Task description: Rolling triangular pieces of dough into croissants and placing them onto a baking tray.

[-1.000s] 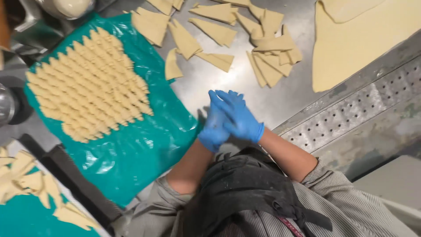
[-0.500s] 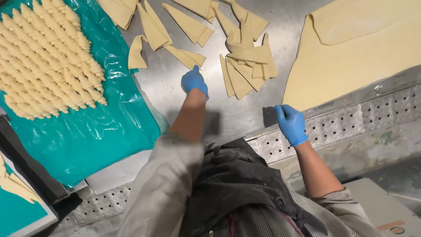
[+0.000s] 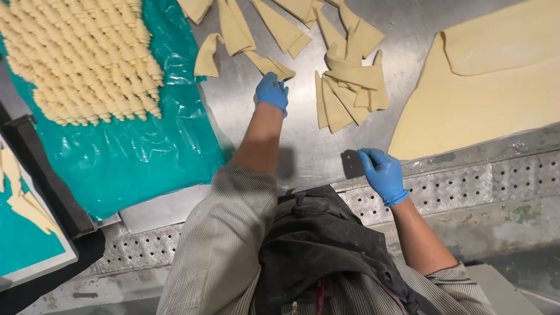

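My left hand [image 3: 271, 92], in a blue glove, reaches out over the steel table [image 3: 303, 146], its fingers curled down on the near tip of a pale dough triangle [image 3: 268, 62]. My right hand [image 3: 382, 174], also gloved in blue, rests near the table's front edge with fingers spread and nothing in it. A loose heap of cut dough triangles [image 3: 349, 81] lies between the two hands, a little farther out.
Rows of rolled dough pieces [image 3: 81, 58] lie on a teal plastic sheet [image 3: 146, 157] at the left. A large flat dough sheet [image 3: 478, 93] covers the right. More triangles [image 3: 233, 29] lie at the far edge. A perforated metal ledge [image 3: 466, 186] runs along the front.
A second ago both hands were pressed together in front of me. The left then reached out to the dough triangle, and the right moved apart to the table's front edge.
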